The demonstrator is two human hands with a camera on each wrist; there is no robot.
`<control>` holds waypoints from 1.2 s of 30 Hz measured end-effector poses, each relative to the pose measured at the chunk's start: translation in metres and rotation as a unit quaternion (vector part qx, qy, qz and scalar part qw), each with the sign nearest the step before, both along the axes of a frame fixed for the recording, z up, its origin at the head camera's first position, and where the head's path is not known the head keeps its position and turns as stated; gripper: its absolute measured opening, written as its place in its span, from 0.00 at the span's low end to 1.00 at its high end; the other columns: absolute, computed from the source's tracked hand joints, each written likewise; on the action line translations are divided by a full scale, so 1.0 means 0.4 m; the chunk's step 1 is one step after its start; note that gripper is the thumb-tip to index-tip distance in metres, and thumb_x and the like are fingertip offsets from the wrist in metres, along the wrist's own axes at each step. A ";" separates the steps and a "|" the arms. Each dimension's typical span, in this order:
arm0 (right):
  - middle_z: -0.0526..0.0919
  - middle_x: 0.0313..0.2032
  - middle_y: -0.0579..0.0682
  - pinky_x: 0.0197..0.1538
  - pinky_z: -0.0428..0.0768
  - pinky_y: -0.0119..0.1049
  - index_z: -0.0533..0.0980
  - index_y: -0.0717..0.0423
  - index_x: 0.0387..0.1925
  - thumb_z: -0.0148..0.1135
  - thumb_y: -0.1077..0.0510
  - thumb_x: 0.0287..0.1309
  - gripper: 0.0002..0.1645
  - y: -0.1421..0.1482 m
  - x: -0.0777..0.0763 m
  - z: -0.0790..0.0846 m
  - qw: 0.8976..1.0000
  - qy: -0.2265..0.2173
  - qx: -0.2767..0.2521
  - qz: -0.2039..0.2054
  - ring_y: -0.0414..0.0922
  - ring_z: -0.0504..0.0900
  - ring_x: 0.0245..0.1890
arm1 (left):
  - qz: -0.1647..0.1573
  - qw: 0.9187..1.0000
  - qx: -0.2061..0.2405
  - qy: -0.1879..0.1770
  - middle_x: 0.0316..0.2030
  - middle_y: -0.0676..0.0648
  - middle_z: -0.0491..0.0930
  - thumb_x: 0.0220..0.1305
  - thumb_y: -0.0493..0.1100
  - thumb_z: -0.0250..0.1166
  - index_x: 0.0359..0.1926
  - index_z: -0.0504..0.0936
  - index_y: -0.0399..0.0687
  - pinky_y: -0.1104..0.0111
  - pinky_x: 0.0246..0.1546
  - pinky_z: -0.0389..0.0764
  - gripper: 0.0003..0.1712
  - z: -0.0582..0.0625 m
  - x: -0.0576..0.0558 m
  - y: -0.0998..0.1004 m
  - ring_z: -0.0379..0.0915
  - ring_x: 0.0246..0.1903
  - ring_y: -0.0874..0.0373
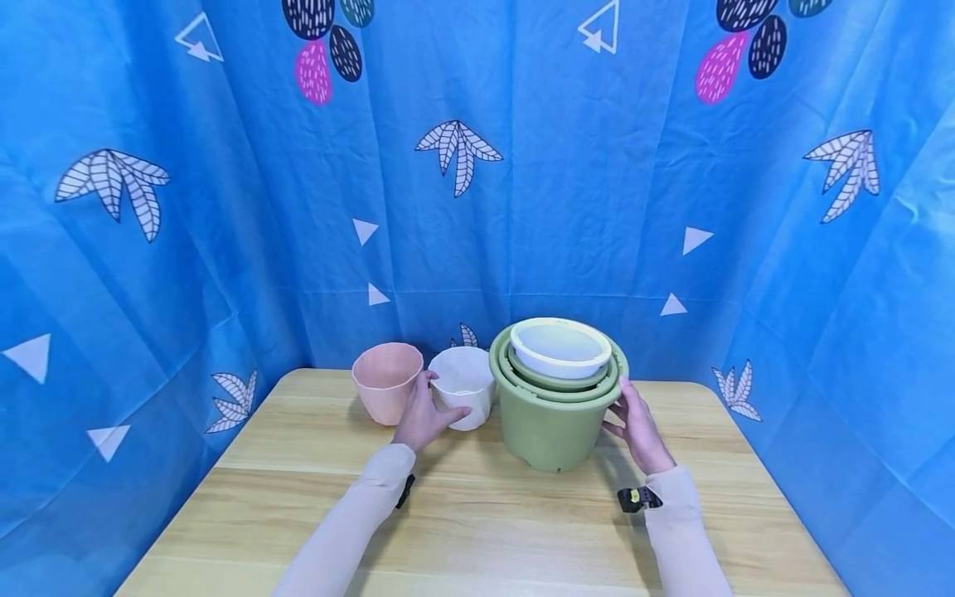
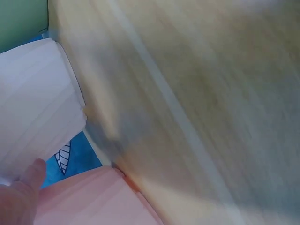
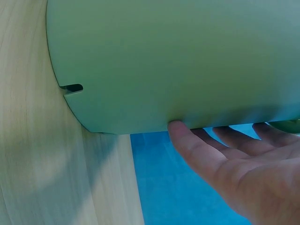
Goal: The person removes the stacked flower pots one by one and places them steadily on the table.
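Note:
A large green flowerpot (image 1: 550, 435) stands upright on the table, with smaller green pots and a white pot (image 1: 561, 362) nested in its mouth. My right hand (image 1: 639, 427) touches its right side with extended fingers; in the right wrist view the fingertips (image 3: 177, 125) lie along the green wall. To the left stand a white fluted pot (image 1: 464, 391) and a pink fluted pot (image 1: 385, 398). Spread between them is my left hand (image 1: 425, 419), its thumb in front of the white pot and its fingers at the gap. Whether they touch either pot is unclear.
The pots stand along the back of a light wooden table (image 1: 515, 539). Close behind it hangs a blue patterned curtain (image 1: 597, 249), which also runs along both sides.

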State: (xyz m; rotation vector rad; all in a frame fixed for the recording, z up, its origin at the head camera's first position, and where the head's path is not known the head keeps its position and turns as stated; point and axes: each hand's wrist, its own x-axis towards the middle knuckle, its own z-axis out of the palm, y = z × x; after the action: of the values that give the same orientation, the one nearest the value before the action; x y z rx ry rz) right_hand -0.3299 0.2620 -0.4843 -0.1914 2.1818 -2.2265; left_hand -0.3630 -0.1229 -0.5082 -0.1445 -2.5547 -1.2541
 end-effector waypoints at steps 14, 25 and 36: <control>0.55 0.80 0.62 0.75 0.61 0.69 0.50 0.57 0.80 0.27 0.27 0.77 0.48 0.001 0.000 0.004 1.000 0.000 0.004 -0.002 0.63 0.55 0.80 | -0.034 0.998 -0.046 -0.027 0.79 0.39 0.55 0.50 0.61 0.82 0.81 0.45 0.46 0.43 0.76 0.64 0.71 0.029 0.062 -0.026 0.58 0.77 0.39; 0.53 0.81 0.63 0.75 0.61 0.70 0.49 0.57 0.80 0.27 0.27 0.77 0.48 0.005 0.002 -0.001 1.000 -0.001 0.004 0.000 0.64 0.55 0.80 | 0.019 0.998 -0.062 0.004 0.51 0.40 0.75 0.62 0.68 0.70 0.67 0.63 0.48 0.58 0.45 0.82 0.46 0.092 0.074 -0.046 0.76 0.47 0.45; 0.53 0.81 0.62 0.76 0.60 0.69 0.49 0.56 0.81 0.27 0.27 0.77 0.48 0.002 0.003 -0.002 1.000 0.000 0.001 0.001 0.63 0.55 0.80 | -0.082 0.996 0.033 0.007 0.72 0.38 0.67 0.68 0.61 0.68 0.74 0.59 0.48 0.42 0.74 0.67 0.44 0.186 0.059 -0.005 0.64 0.73 0.39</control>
State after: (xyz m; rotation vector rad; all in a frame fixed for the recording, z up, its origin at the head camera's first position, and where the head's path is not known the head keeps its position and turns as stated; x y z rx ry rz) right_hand -0.3287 0.2627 -0.4850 -0.1941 2.1818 -2.2231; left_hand -0.3392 -0.1250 -0.4338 -0.3550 -2.5288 -1.3895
